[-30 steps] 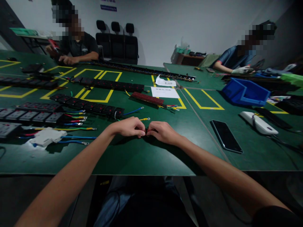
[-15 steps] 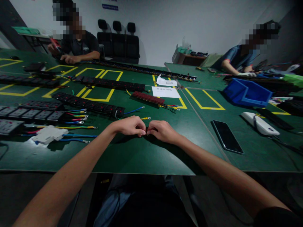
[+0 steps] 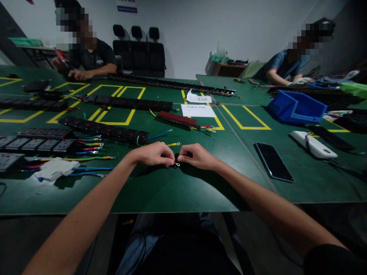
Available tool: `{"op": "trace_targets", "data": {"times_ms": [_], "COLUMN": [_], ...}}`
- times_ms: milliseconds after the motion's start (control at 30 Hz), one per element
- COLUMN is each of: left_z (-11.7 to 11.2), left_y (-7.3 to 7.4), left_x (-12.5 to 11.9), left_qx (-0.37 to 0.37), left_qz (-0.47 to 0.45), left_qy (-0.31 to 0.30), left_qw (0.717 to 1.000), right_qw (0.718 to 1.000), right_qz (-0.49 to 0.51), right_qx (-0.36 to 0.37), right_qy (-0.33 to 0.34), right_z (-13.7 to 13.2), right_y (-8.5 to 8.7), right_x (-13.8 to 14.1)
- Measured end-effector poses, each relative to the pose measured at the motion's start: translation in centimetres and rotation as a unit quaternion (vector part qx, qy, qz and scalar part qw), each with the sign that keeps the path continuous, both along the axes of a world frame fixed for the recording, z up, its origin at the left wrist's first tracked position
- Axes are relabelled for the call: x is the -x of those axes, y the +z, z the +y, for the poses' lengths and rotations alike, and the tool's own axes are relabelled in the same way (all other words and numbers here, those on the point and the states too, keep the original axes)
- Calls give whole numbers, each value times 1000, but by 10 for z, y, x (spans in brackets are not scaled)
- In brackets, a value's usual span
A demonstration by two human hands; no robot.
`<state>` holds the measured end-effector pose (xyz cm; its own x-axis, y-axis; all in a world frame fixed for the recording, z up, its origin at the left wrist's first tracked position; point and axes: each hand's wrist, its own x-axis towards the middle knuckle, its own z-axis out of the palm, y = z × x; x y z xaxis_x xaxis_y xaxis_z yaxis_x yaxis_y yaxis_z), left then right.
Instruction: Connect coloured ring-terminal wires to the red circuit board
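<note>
My left hand (image 3: 153, 154) and my right hand (image 3: 196, 156) rest close together on the green table (image 3: 160, 187), both with fingers pinched. Between their fingertips shows a small red-sleeved ring terminal (image 3: 176, 164), held by my left hand. My right hand's fingers curl around a small dark part I cannot make out. A yellow wire with a ring terminal (image 3: 174, 144) lies just beyond my hands, leading from a black socket strip (image 3: 106, 130).
Several socket strips with coloured wires lie at the left, with a white part (image 3: 53, 169). A red strip (image 3: 177, 118), papers, a phone (image 3: 273, 161), a white power strip (image 3: 312, 144) and a blue bin (image 3: 296, 108) lie ahead and right. Two other people work at the far tables.
My hands have drawn slightly apart, and the red ring terminal now shows between the fingertips. The view shifted a little.
</note>
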<state>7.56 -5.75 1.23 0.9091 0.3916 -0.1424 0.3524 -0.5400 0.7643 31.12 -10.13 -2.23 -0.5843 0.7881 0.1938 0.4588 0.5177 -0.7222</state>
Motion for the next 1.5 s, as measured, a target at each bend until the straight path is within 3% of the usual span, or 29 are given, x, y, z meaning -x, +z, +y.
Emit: {"op": "trace_targets", "data": {"times_ms": [600,1000,1500], "left_z": [2,2,3], "left_y": [-3,-1,-3], "left_x": [2,1,1], "left_qx": [9,9,5], "left_qz": [-5,4,2], "left_qy": [-2,-6,-5], "left_qw": [1000,1000,1000], "right_qw": [998,999,996], "right_qz": [-52,-45,-77], "right_qx": [-38,-12,-39], "right_qy": [-7,26,-1], "right_z": [-5,0,-1], "right_y": [2,2,1], "right_x": [5,2,5]}}
